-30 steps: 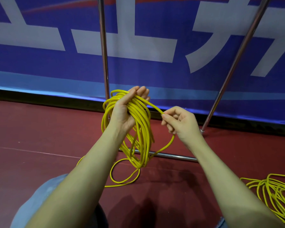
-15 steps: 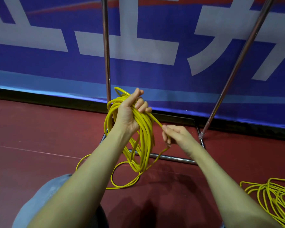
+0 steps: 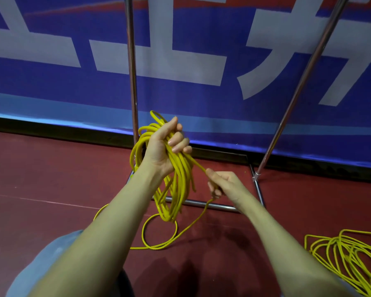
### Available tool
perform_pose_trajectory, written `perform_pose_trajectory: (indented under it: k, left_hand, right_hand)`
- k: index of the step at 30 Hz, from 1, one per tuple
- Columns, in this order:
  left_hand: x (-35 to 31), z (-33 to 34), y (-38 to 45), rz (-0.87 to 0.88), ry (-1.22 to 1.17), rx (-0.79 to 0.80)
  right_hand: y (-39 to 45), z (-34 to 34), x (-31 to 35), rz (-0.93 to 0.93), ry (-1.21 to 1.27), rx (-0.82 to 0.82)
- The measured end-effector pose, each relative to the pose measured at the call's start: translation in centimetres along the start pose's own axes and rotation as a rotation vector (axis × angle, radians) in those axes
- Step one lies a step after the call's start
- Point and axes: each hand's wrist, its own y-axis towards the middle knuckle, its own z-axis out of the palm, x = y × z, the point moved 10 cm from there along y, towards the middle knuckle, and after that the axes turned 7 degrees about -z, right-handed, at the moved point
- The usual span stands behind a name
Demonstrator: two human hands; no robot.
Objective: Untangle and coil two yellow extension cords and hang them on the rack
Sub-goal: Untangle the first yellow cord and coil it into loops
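Note:
My left hand grips the top of a coiled yellow extension cord, whose loops hang down below my palm. My right hand is closed round the free strand of that cord just right of the coil. The strand runs from the coil's top through my fist and down to a loose loop on the floor. A second yellow cord lies in a loose tangle on the floor at the lower right. The metal rack stands behind my hands, its base bar on the floor.
Two chrome rack poles rise from the base, one upright and one leaning right. A blue banner with white characters covers the wall behind. The floor is dark red. My blue-clad knee shows at lower left.
My left fingers have curled tighter over the coil. My right hand has slid down and right along the free strand, drawing it taut.

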Motion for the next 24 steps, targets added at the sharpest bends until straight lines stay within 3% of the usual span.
perform_pose_trajectory:
  k: [6,12,14,18,24]
  left_hand:
    - [0.1,-1.0,0.0,-0.034,0.119,-0.055]
    - [3.2,-2.9,-0.1,-0.095,0.714,-0.103]
    - [4.3,-2.5,-0.3,-0.073,0.923,-0.057]
    - [6.1,-1.0,-0.7,-0.107,1.080,0.070]
    - [8.9,0.1,-1.5,-0.246,1.134,0.192]
  right_hand:
    - [0.2,-1.3,-0.6,0.045,0.255,-0.079]
    - [0.8,-4.3,2.1,0.117,0.516,-0.327]
    - [0.7,-3.8,2.7,0.187,0.637,-0.353]
    - [0.1,-3.5,3.9,0.243,0.880,-0.435]
    - [-0.6,-4.0,4.6,0.198,1.081,-0.547]
